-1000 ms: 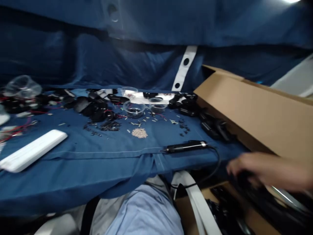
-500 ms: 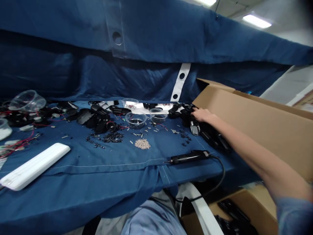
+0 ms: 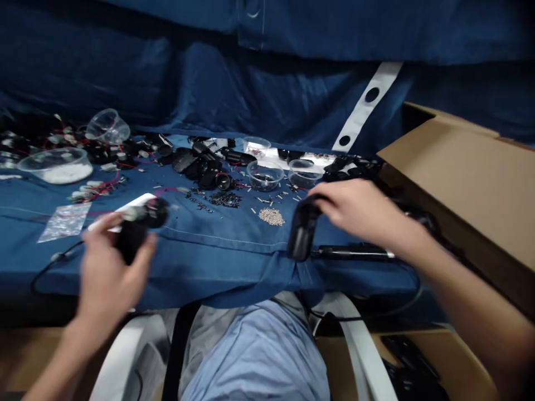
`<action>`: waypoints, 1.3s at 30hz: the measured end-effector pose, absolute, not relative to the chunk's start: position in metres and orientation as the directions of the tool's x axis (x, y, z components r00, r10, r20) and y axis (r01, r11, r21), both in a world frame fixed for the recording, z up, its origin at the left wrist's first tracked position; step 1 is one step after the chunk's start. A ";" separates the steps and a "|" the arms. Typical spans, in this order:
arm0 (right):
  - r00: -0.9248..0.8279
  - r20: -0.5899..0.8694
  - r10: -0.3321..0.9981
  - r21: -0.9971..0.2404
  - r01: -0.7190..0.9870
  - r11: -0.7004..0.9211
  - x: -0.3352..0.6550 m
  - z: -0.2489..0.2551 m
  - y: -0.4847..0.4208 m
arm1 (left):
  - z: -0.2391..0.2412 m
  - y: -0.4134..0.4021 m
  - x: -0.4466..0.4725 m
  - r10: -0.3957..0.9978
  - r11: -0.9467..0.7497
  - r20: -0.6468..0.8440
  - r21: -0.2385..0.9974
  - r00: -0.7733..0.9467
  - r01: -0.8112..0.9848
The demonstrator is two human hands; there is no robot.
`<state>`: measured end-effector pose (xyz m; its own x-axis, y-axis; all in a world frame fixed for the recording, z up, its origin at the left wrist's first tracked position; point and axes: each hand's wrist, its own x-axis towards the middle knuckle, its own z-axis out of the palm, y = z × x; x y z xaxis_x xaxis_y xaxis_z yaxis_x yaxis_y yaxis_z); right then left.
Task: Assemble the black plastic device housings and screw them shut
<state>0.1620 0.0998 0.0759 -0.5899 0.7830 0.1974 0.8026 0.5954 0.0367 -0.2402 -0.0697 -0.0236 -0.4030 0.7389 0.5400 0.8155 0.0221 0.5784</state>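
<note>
My left hand (image 3: 111,267), blurred by motion, grips a black plastic part (image 3: 131,236) with a round, motor-like end and red wires trailing from it. A white long object (image 3: 142,201) lies partly hidden behind that hand. In my right hand (image 3: 355,209) is a curved black plastic housing (image 3: 301,231), pinched at its upper end and hanging down above the table's front. Just beside this housing, a black electric screwdriver (image 3: 355,252) lies on the blue cloth. Small silvery screws (image 3: 271,216) form a heap between the hands, near a heap of small black pieces (image 3: 225,199).
Clear plastic bowls (image 3: 265,175) stand along the back, among black housings (image 3: 200,167) and wired parts. On the left are a shallow bowl of white material (image 3: 62,167) and a clear plastic bag (image 3: 67,220). A cardboard box (image 3: 460,172) borders the right side; another box holds black parts (image 3: 407,362) below.
My right hand has come back from the black parts by the cardboard box, bringing a black housing. My left hand has entered the view with a wired black part. The view has shifted left.
</note>
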 end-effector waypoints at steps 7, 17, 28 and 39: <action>-0.732 0.118 0.671 -0.117 0.661 0.742 0.054 0.023 0.103 | -0.059 -0.056 -0.164 0.878 -0.126 0.410 0.695 -0.247 0.708; -0.800 0.097 0.592 -0.972 0.053 0.231 0.069 0.020 0.078 | -0.052 -0.062 -0.175 0.855 -0.084 0.387 0.760 -0.345 0.645; -0.666 0.359 0.654 -0.902 -0.068 0.426 0.064 -0.005 0.091 | -0.054 -0.075 -0.179 0.943 -0.042 0.308 0.486 -0.126 0.873; -0.758 0.192 0.624 -0.979 -0.191 0.068 0.064 -0.011 0.112 | 0.010 0.046 -0.186 0.965 -0.139 0.253 0.710 -0.065 0.691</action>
<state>0.0636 0.1121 -0.0108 -0.7577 0.6238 0.1918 -0.1915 0.0685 -0.9791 -0.1864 0.0458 0.0096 -0.0652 0.9654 0.2526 0.6908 -0.1390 0.7095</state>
